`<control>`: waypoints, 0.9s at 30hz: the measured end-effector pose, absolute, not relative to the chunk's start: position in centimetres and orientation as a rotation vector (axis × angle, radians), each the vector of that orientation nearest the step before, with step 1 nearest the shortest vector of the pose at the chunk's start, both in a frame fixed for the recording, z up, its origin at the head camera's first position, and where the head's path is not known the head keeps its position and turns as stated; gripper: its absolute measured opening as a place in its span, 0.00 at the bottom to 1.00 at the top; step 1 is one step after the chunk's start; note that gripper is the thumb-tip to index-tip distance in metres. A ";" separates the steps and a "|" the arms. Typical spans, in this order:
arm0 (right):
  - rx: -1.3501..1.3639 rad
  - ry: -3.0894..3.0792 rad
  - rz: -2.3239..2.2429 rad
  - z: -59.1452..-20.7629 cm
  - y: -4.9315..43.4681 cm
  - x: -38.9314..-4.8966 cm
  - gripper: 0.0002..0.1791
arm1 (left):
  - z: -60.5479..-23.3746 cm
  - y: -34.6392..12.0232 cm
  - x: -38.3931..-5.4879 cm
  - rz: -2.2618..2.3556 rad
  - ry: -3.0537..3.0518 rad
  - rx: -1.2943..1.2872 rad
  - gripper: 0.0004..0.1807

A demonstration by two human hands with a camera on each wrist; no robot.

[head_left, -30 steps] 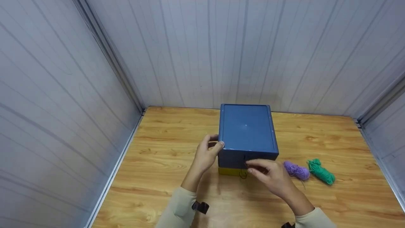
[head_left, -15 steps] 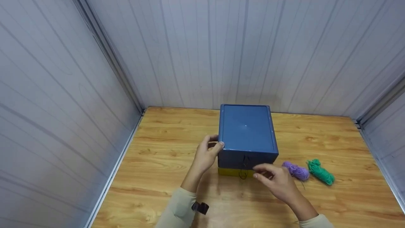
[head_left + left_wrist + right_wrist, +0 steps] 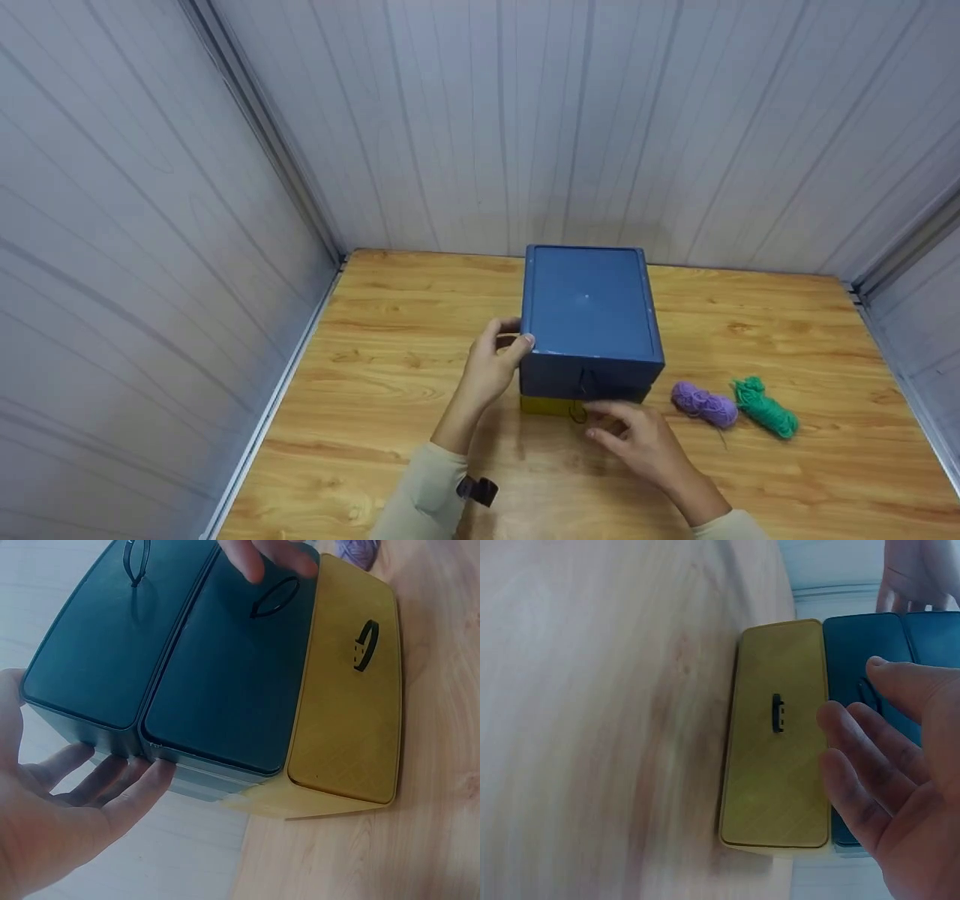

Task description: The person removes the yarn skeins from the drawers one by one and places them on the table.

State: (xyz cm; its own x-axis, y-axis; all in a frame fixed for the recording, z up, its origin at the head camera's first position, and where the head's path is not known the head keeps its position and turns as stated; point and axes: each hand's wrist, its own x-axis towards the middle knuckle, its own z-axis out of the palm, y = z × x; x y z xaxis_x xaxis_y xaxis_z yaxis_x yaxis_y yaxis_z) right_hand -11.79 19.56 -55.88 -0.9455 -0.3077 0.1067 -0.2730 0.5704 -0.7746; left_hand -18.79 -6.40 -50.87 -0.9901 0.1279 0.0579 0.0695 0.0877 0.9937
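A small drawer cabinet (image 3: 589, 307) has a blue top, two blue drawers and a yellow bottom drawer (image 3: 349, 720). Each drawer front bears a dark loop handle; the yellow one's handle (image 3: 367, 646) is at its middle. My left hand (image 3: 491, 367) holds the cabinet's left side, thumb at the top front corner and fingertips along the wall. In front of the lower drawers is my right hand (image 3: 637, 442), its fingers loosely bent with nothing between them. In the head view its fingertips overlap the edge of the yellow drawer near the handle. All three drawers sit closed.
To the right of the cabinet lie a purple skein of yarn (image 3: 703, 405) and a green skein of yarn (image 3: 766, 409). The wooden tabletop (image 3: 375, 420) meets pale panel walls (image 3: 450, 135) at the back and both sides.
My right hand has left the lower blue drawer's handle, drawn back to the right, then come left and lower beside the yellow drawer's handle. The left hand has stayed put.
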 end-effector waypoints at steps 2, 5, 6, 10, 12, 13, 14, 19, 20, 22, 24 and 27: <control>-0.508 2.750 -1.333 -55.9 19.5 -11.9 0.17 | -50.9 -6.4 -18.9 2.082 2.287 0.207 0.23; -0.515 2.757 -1.317 -56.2 19.5 -12.1 0.16 | -50.8 -6.4 -18.9 2.083 2.289 0.208 0.23; -0.519 2.761 -1.314 -56.3 19.5 -12.2 0.16 | -50.8 -6.4 -18.9 2.085 2.286 0.205 0.23; -0.519 2.763 -1.312 -56.7 19.5 -12.4 0.16 | -50.8 -6.3 -18.8 2.095 2.273 0.200 0.24; -0.519 2.774 -1.311 -56.8 19.3 -12.5 0.15 | -50.8 -6.3 -18.8 2.104 2.264 0.197 0.24; -0.515 2.781 -1.312 -56.8 19.3 -12.5 0.15 | -50.7 -6.3 -18.8 2.104 2.263 0.195 0.24; -0.514 2.789 -1.315 -56.9 19.2 -12.5 0.14 | -50.7 -6.3 -18.8 2.104 2.265 0.194 0.24; -0.514 2.852 -1.344 -57.1 18.9 -12.6 0.08 | -50.8 -6.3 -18.8 2.104 2.271 0.199 0.24; -0.519 2.867 -1.358 -57.2 18.9 -12.6 0.07 | -50.8 -6.3 -18.9 2.105 2.271 0.200 0.24; -0.541 2.902 -1.385 -57.3 18.9 -12.6 0.06 | -50.8 -6.3 -18.9 2.102 2.271 0.194 0.24; -0.567 2.929 -1.415 -57.4 18.8 -12.6 0.05 | -50.7 -6.3 -18.9 2.095 2.273 0.187 0.24; -0.613 2.958 -1.434 -57.5 18.8 -12.5 0.05 | -50.7 -6.4 -18.9 2.086 2.279 0.180 0.24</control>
